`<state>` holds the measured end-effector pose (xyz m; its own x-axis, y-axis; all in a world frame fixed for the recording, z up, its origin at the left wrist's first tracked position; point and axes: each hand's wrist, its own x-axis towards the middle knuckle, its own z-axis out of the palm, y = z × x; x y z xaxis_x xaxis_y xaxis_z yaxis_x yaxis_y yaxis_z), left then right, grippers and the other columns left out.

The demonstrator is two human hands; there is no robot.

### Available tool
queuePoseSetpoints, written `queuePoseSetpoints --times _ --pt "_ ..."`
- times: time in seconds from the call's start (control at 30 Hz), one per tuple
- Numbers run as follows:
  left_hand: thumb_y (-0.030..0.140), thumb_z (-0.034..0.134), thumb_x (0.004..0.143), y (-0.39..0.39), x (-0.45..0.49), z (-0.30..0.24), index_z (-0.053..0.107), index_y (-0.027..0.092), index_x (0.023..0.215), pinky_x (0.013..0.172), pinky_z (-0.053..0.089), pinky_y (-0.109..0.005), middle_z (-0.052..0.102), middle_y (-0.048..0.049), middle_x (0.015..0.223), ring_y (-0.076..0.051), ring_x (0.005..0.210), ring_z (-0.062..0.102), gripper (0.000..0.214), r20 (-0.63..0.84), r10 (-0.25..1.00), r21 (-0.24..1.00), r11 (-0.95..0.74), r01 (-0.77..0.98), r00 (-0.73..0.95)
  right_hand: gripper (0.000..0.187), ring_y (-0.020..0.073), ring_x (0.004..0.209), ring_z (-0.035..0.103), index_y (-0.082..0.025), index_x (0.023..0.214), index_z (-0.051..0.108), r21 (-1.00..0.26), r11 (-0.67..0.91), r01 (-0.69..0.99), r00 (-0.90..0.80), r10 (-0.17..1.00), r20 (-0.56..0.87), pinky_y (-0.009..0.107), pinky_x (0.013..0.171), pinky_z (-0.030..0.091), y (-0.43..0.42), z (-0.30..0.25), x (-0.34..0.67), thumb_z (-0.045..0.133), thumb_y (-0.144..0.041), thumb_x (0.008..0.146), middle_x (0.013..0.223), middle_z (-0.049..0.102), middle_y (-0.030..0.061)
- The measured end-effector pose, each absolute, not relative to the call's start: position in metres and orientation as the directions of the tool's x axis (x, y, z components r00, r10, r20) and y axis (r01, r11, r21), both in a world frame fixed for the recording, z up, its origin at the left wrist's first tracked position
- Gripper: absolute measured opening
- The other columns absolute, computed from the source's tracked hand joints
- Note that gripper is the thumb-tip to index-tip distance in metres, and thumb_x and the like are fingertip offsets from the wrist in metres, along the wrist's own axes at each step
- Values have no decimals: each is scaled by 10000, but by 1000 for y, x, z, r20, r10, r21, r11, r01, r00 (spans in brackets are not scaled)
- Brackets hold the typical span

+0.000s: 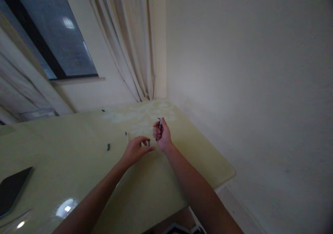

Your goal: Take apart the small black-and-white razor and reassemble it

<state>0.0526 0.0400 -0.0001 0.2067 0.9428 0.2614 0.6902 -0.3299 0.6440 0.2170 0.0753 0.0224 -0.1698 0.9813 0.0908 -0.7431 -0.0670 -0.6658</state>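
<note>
My left hand (135, 148) pinches a short grey cylinder (148, 143), battery-like in shape, between thumb and fingertips above the table. Close beside it on the right, my right hand (163, 135) is wrapped round a slim black-and-white object (160, 123); its top pokes out above the fist and a dark end shows below. The fingers cover most of it, so its kind cannot be told. A small dark piece with a green side (108, 147) lies on the table left of my hands. Behind my left hand is a thin white stick with a dark tip (126, 134), partly hidden.
The glossy pale table (85, 150) ends at a rounded right corner near the wall (247, 88). A tiny dark item (103, 110) lies near its far edge. A dark flat slab (14, 189) rests at the left. Curtains (130, 39) hang beside the window (59, 29).
</note>
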Motion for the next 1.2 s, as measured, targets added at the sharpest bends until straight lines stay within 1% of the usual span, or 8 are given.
queuePoseSetpoints --times 0.13,0.27,0.5,0.6,0.7,0.8,1.0,1.2 --pt "526 810 756 78 99 -1 778 228 1037 819 445 -323 774 -43 938 -248 945 684 411 132 964 444 -265 856 229 498 50 358 167 -190 673 572 -620 17 -784 -3 999 32 204 355 124 91 21 248 618 -625 912 438 297 -112" --pt "526 775 789 99 119 -3 746 212 1150 751 447 -309 774 -61 940 -248 897 702 479 74 984 437 -179 882 163 492 53 334 186 -202 659 527 -584 50 -810 120 989 -83 196 336 131 100 10 266 570 -601 944 428 290 -117" --pt "629 687 819 73 54 -14 618 206 1403 904 464 -362 738 -74 1034 -286 1039 669 724 261 937 372 -319 872 231 498 62 316 202 -210 653 483 -484 -8 -875 152 945 -291 191 331 165 104 0 269 418 -542 1018 408 277 -115" --pt "639 616 841 54 -20 -18 665 249 1340 901 487 -400 723 -81 1107 -287 980 664 635 266 963 385 -150 911 46 496 60 324 221 -206 665 507 -516 -50 -855 96 963 -252 190 337 175 103 0 260 456 -571 997 425 293 -112" --pt "684 583 815 34 -83 -23 651 247 1379 951 473 -553 655 -161 1311 -421 1190 585 716 192 963 319 122 940 -190 484 58 336 230 -205 673 520 -568 -49 -822 74 979 -192 190 341 175 99 -1 247 520 -589 968 441 302 -112" --pt "742 524 813 24 -110 -27 599 250 1450 985 433 -655 575 -198 1418 -484 1279 523 808 133 962 262 200 944 -240 481 57 342 237 -204 676 525 -613 -32 -789 77 985 -151 192 341 177 91 -2 234 560 -604 942 446 308 -112" --pt "596 541 866 31 -112 -28 765 241 1151 959 490 -486 656 -142 1284 -347 1109 638 507 171 971 379 91 921 -167 481 54 354 218 -201 679 549 -716 -68 -695 1 995 -96 199 346 167 76 -2 220 606 -623 903 454 313 -113" --pt "643 684 803 22 -72 -13 755 228 1059 827 531 -377 674 -93 1070 -223 810 605 492 486 871 592 -264 762 -76 415 37 382 228 -169 709 637 -877 -70 -475 -163 987 10 210 374 130 65 -2 209 785 -554 758 493 367 -108"
